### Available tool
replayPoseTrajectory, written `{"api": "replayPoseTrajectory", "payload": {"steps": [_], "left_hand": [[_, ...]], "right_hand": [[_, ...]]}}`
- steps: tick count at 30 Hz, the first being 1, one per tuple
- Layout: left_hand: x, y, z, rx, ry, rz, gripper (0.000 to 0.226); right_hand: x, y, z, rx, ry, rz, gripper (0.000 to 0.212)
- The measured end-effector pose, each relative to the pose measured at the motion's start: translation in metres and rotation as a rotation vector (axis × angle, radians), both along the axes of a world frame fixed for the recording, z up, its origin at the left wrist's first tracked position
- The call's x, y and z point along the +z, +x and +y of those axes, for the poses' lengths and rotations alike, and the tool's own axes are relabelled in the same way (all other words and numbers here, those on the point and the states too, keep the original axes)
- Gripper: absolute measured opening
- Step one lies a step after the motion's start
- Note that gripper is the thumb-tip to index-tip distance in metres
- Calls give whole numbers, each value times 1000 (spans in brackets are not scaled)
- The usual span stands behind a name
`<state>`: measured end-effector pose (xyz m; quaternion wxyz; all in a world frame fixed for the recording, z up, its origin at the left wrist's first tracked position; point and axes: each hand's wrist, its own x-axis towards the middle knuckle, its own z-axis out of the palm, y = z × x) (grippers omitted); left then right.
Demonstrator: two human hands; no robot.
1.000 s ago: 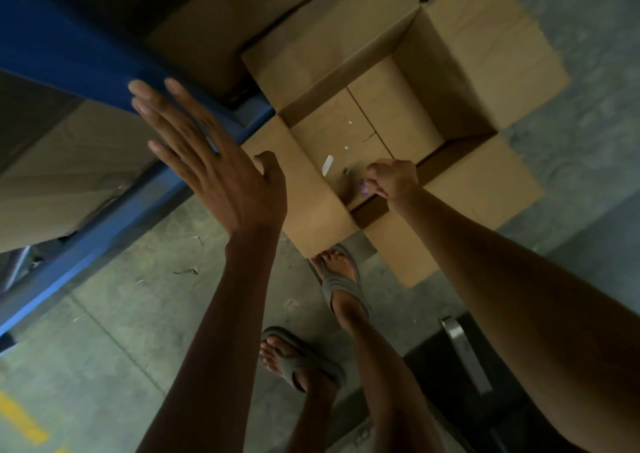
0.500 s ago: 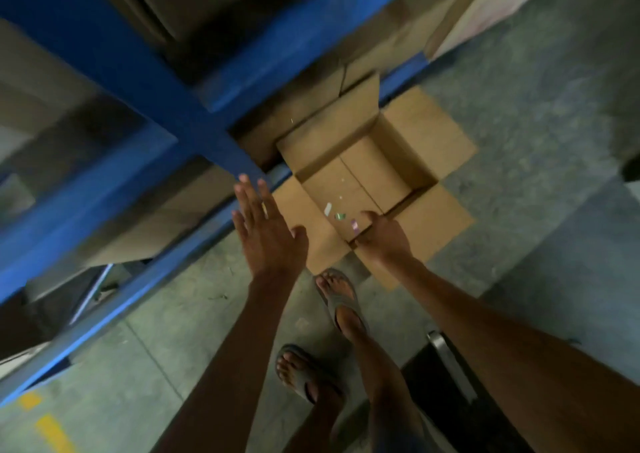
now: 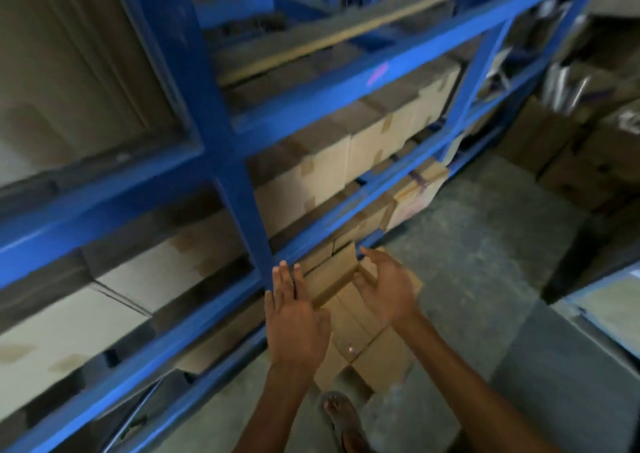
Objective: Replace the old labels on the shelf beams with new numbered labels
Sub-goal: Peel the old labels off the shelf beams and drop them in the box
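While both spread empty, left hand (image 3: 294, 324) below shelf beam (image 3: 346, 85), right hand (image 3: 388, 289) beside

dim, flat indoor light | heavy motion blur throughout | wide-angle bend at edges | no glare

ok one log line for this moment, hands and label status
left hand: open, empty | right hand: open, empty | open box: on floor below hands | shelf beam: pink mark, untouched
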<state>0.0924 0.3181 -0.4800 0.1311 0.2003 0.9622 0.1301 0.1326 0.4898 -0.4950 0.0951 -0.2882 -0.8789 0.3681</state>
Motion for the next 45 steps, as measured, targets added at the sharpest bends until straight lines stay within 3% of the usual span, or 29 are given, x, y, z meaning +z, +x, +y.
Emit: {"api": "replayPoseTrajectory", "payload": {"steps": [8,16,31,45], "left_hand": [[100,-5,26,-95,137,209,86],[134,-45,74,-155,279,325,87],[139,-159,198,-144,217,437,96],[105,-182,215,-81,104,503,95]], "right_hand": [[102,-7,22,-123,72,269,51],[145,-58,73,-143,56,365,52],[142,-208,202,-173,33,435,57],[109,-232,215,-63,240,570,60]]}}
